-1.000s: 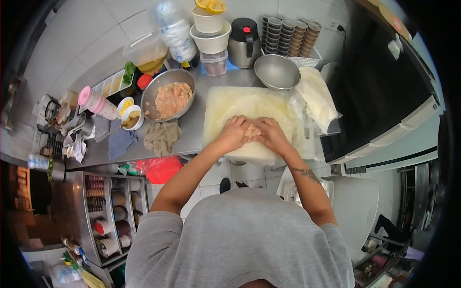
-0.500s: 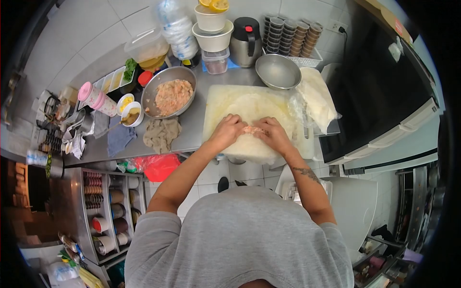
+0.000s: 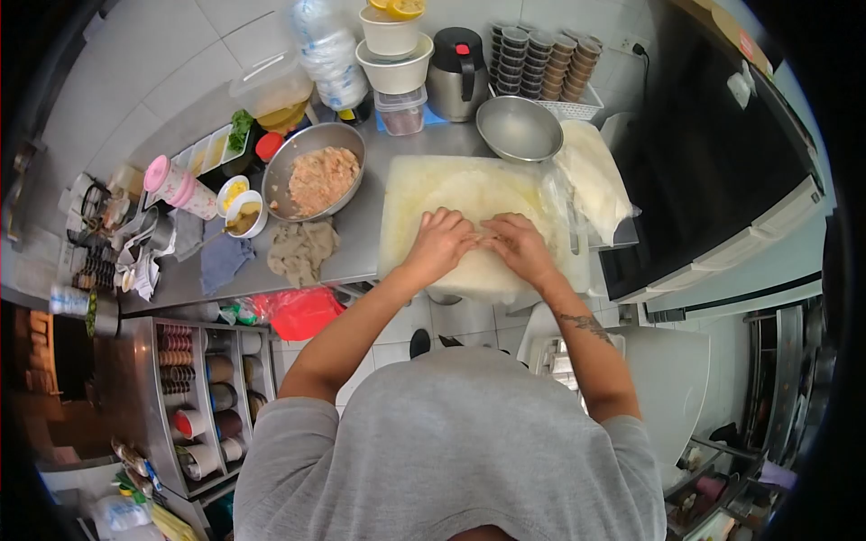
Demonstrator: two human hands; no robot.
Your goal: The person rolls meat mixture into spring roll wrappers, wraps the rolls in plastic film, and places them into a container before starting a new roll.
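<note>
My left hand point(image 3: 440, 243) and my right hand point(image 3: 518, 247) are side by side over a white cutting board point(image 3: 403, 187). Thin, pale round wrapper sheets point(image 3: 478, 278) lie stacked on the board, their near edge hanging toward me. The fingers of both hands are bent and pinch the top wrapper between them, fingertips almost meeting. Whatever lies beneath the fingers is hidden. To the left, a steel bowl point(image 3: 358, 187) contains pinkish minced filling point(image 3: 322, 182).
An empty-looking metal bowl point(image 3: 520, 129) and a plastic bag of pale sheets point(image 3: 591, 180) sit at the board's far right. Cloths point(image 3: 302, 251), small white bowls point(image 3: 246, 216), a steel jug point(image 3: 456, 77) and stacked sauce cups point(image 3: 546, 65) crowd the counter.
The pink strip of filling seen between my hands is now covered. Both hands have come closer together, the fingers pressing the wrapper over it.
</note>
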